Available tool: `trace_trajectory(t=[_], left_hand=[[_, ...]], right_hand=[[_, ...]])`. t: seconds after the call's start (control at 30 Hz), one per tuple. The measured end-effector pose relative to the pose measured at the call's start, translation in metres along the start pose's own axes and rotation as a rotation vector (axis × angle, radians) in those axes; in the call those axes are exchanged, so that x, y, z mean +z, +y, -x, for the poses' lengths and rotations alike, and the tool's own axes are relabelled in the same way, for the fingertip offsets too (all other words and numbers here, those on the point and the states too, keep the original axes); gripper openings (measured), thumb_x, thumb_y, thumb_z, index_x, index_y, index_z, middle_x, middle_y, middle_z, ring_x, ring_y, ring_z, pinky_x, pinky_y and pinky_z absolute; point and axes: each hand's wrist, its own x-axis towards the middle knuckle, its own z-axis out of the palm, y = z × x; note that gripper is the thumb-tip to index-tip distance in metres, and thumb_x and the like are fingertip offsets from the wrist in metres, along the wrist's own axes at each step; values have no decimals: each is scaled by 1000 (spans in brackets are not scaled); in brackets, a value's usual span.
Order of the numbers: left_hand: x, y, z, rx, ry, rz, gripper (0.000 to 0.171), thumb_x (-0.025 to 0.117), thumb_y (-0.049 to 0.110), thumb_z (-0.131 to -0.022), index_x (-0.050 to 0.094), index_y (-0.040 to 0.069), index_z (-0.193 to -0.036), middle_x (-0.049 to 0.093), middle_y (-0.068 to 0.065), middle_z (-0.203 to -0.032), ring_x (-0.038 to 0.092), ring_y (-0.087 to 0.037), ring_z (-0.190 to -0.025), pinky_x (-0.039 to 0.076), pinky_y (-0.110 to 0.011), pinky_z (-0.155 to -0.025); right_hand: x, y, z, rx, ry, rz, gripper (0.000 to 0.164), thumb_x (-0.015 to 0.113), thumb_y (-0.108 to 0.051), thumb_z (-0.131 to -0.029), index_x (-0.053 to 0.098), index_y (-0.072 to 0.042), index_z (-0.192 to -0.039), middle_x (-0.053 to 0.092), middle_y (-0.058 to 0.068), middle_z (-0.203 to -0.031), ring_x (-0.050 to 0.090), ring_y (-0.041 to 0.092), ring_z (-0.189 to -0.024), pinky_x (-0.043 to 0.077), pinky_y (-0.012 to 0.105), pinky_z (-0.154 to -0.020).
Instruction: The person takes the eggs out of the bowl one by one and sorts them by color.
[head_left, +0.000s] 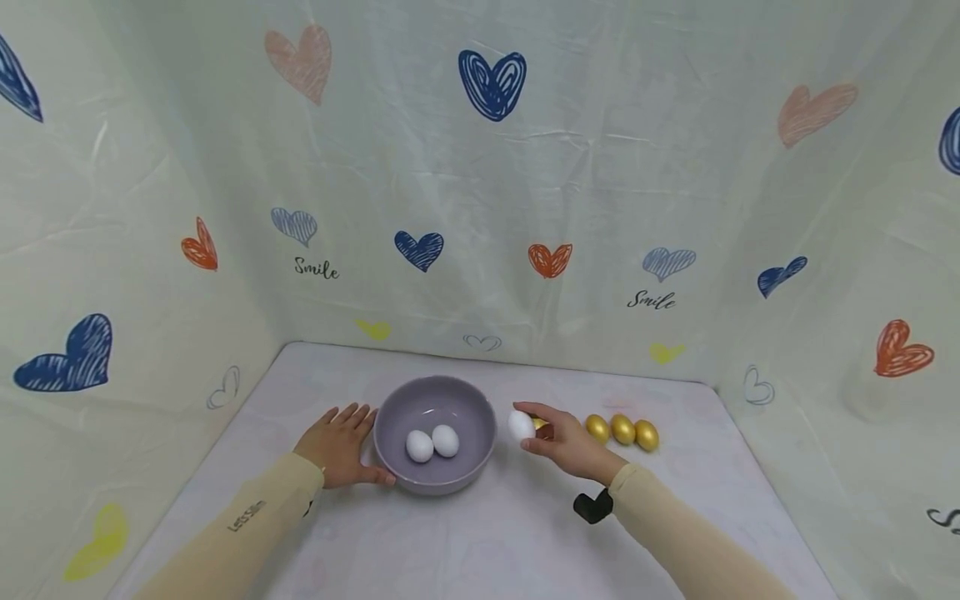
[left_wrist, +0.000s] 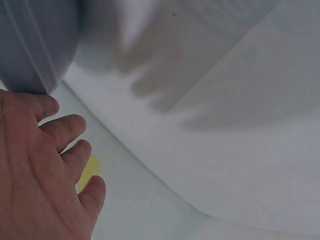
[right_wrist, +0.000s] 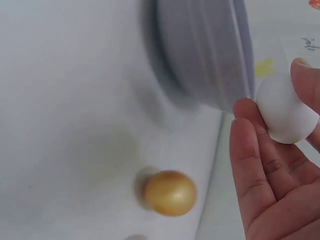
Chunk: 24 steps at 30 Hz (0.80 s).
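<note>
A greyish-purple bowl [head_left: 438,476] stands on the table with two white eggs inside, a left one [head_left: 419,447] and a right one [head_left: 446,441]. My left hand [head_left: 341,446] rests against its left side, fingers spread and thumb at the near rim; the left wrist view shows the fingers beside the bowl wall [left_wrist: 37,45]. To the right of the bowl, my right hand [head_left: 570,442] pinches a white egg [right_wrist: 285,107] between thumb and fingers, raised above the table. Behind that hand a golden egg [head_left: 538,423] is partly hidden.
Three more golden eggs, among them a middle one [head_left: 622,429], lie in a row right of my right hand. A curtain [head_left: 585,192] printed with hearts hangs around the table [head_left: 450,542] at the back and sides. A black heart [head_left: 593,506] shows near the right sleeve.
</note>
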Motion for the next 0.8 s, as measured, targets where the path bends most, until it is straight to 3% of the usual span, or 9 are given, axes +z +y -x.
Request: trace_trajectory(t=[0.3,0.5,0.8], left_hand=[[-6,3,3,-6,-15,6,120,62,84,-70,45,-8,-144,44,-27,-147,36,-43,-139,26,-57,-115],[-1,2,2,-8,-14,6,121,60,86,-69,45,-8,-145,44,-27,-148,36,-43,-140,26,-56,-115],[-3,1,2,-3,1,13,121,61,85,-69,45,-8,-144,44,-27,-147,36,-44,-139,26,-57,-115]], right_hand=[[9,32,17,57,-44,-18,62,75,-18,-92,50,-8,-147,53,17,-137,66,19,-82,54,27,-72],[18,48,16,60,-62,-16,63,75,-17,-91,49,-2,-146,55,21,-136,68,18,-76,54,26,-74],[26,60,15,59,-46,-3,61,76,-15,-90,51,-1,-144,57,22,-132,58,13,-61,51,23,-64]])
